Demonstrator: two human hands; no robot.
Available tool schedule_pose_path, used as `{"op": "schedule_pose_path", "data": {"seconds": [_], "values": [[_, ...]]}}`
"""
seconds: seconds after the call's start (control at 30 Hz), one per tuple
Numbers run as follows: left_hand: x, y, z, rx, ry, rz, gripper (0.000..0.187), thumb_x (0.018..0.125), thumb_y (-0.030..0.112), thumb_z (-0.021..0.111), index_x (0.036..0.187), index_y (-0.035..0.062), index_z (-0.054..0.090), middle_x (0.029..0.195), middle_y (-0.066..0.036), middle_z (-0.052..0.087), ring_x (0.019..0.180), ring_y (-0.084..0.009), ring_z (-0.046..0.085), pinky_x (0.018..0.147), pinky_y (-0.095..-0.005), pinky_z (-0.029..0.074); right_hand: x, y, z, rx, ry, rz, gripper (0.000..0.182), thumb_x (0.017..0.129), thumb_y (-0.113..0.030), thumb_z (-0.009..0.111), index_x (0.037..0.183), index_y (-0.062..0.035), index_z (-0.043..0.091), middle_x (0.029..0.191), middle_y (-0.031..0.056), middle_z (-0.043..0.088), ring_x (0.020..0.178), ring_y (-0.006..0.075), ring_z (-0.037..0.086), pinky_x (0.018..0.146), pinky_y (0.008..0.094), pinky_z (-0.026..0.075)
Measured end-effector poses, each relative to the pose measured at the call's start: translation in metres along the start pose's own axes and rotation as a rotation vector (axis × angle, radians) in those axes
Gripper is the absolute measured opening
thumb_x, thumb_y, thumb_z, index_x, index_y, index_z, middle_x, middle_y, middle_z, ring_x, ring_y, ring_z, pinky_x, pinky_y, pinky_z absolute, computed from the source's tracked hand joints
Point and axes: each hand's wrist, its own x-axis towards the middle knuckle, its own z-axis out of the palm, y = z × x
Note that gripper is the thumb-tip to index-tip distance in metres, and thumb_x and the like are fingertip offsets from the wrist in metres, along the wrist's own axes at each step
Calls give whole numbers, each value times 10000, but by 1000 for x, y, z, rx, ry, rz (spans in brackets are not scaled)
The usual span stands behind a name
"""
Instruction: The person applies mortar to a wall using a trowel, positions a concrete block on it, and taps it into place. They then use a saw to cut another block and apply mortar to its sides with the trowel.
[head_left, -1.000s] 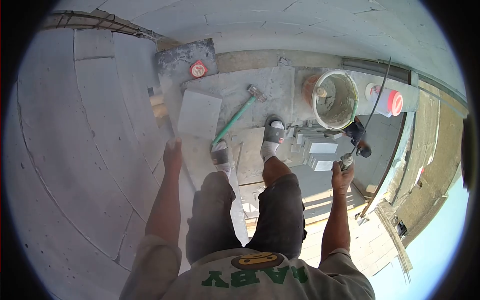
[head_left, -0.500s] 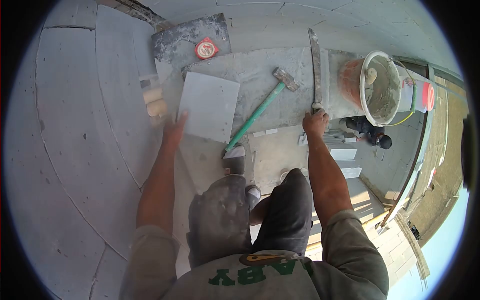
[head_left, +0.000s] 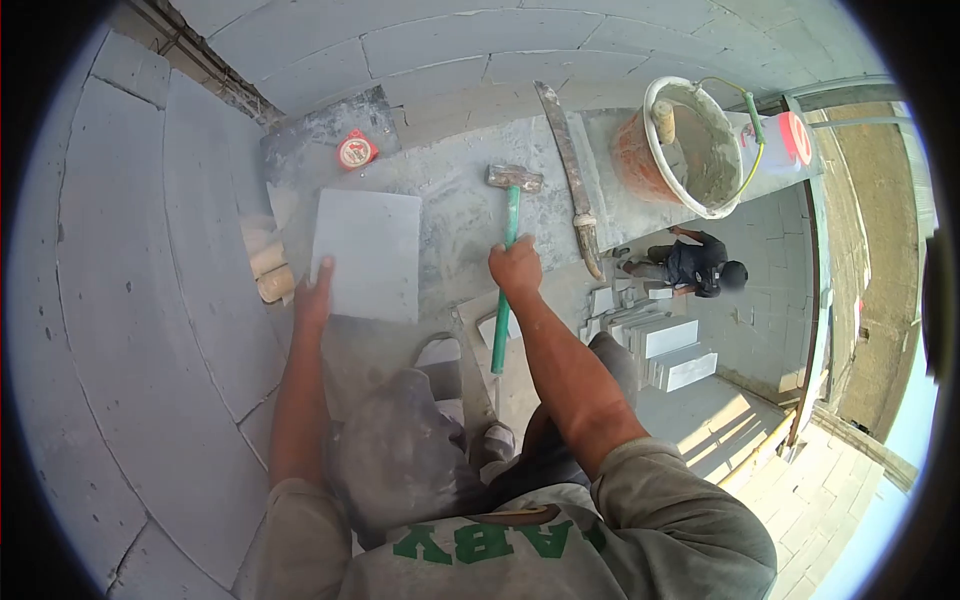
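A view from above onto a grey block wall (head_left: 120, 300) curving along the left and far sides, with a dusty scaffold platform (head_left: 460, 215) running beside it; past the platform's right edge the ground lies well below, where another person (head_left: 695, 265) crouches near stacked pale blocks (head_left: 665, 345); at the platform's far right corner stands an orange bucket (head_left: 685, 145) of grey mortar with a tool handle poking out; toward the platform's left edge a flat pale block slab (head_left: 368, 255) lies on the boards; a green-handled hammer (head_left: 508, 250) lies in the middle of the platform, head toward the wall; just right of it rests a long saw (head_left: 570, 175), blade pointing to the far edge; a small red tape measure (head_left: 356, 150) sits at the far left corner; the left hand (head_left: 315, 295) rests on the slab's near left corner, though whether its fingers lie flat or curl over the edge I cannot tell; the right hand (head_left: 516, 268) is closed in a fist round the hammer's handle, about midway along it.
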Motion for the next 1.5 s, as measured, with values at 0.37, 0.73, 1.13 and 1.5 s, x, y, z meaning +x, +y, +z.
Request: {"op": "schedule_pose_path", "data": {"seconds": [0.37,0.73,1.13,1.5], "values": [[7,-13,1,28,42,13,907,837,652,601,1329,-99,477,1281,-171,575,1176,-268,540,1017,-343,387,5,82,-55,298,-122,24,458,812,-344,653,986,79,638,898,294,666,888,411,672,802,456,510],[-13,11,2,-96,36,42,969,790,684,616,1234,-171,518,1249,-321,560,1218,-386,526,1037,-415,384,-28,90,-140,549,-312,106,256,894,-243,634,843,-5,553,554,23,469,380,143,450,347,318,341],[-39,31,-7,312,52,-124,1064,768,818,467,1131,-175,586,1128,-381,589,1111,-467,576,971,-468,436,-43,44,-87,672,-337,59,242,915,-222,602,797,-18,548,521,8,452,353,116,395,327,288,289],[-60,36,21,384,-55,-109,990,834,787,403,1005,-159,636,985,-368,629,996,-473,620,889,-495,471,-59,-163,-92,500,-568,-255,186,867,-162,605,901,15,556,712,71,555,529,147,527,483,309,431]]}}
